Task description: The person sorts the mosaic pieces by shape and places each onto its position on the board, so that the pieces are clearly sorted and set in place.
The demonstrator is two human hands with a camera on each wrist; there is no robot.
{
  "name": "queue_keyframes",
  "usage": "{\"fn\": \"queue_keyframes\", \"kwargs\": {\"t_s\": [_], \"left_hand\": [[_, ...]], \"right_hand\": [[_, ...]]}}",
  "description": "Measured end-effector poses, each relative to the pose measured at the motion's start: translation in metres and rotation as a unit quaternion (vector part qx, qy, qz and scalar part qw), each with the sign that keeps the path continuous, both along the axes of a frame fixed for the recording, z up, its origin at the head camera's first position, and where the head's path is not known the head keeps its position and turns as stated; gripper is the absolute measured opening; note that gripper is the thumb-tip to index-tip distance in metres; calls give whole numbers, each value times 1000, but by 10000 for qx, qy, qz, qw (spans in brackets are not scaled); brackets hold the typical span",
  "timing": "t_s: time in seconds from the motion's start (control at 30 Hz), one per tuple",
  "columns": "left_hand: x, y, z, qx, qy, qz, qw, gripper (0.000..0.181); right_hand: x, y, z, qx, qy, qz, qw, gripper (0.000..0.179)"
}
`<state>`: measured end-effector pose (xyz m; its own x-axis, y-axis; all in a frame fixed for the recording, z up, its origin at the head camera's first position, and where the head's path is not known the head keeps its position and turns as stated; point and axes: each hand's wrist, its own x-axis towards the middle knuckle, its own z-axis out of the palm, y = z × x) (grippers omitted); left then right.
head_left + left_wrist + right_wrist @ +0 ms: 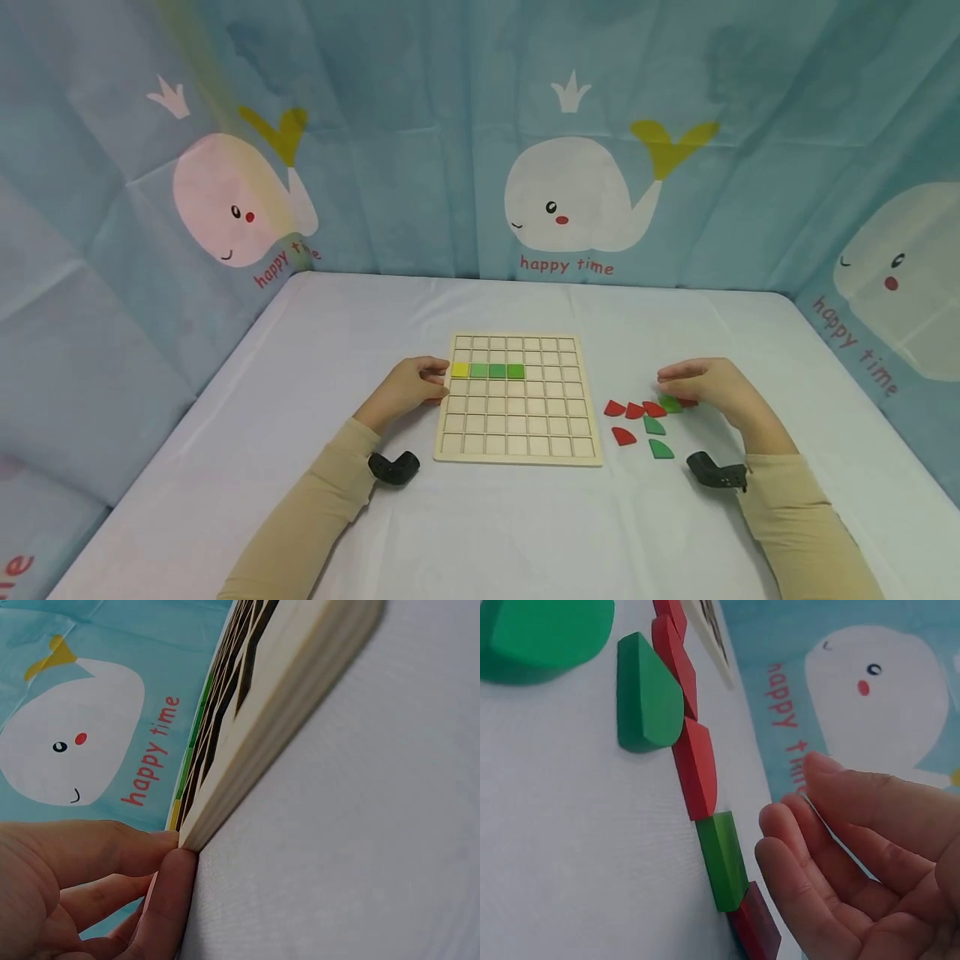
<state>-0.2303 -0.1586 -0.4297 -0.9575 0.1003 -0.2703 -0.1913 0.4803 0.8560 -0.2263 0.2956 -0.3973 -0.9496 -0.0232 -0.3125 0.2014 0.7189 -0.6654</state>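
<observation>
Centrally on the white tabletop (pixel 517 529), we see a wooden grid board (pixel 537 406) bearing one yellow square (pixel 460 370) and three green squares (pixel 497 371) in a row. Our left hand (pixel 405 385) pinches the board's left edge. Our right hand (pixel 712 389), loosely curled and empty, hovers by red wedges (pixel 623 437) and green wedges (pixel 661 450) right of the board.
</observation>
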Motion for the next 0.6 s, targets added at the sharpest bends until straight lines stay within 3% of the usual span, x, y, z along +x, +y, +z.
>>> {"fn": "queue_keyframes", "kwargs": {"t_s": [0.33, 0.6], "left_hand": [[-1, 3, 1, 1, -2, 15, 10000, 52], [0, 1, -1, 12, 11, 27, 10000, 52]], "right_hand": [[0, 4, 2, 210, -124, 6, 9997, 41], [-2, 10, 7, 572, -321, 340, 9973, 33]]}}
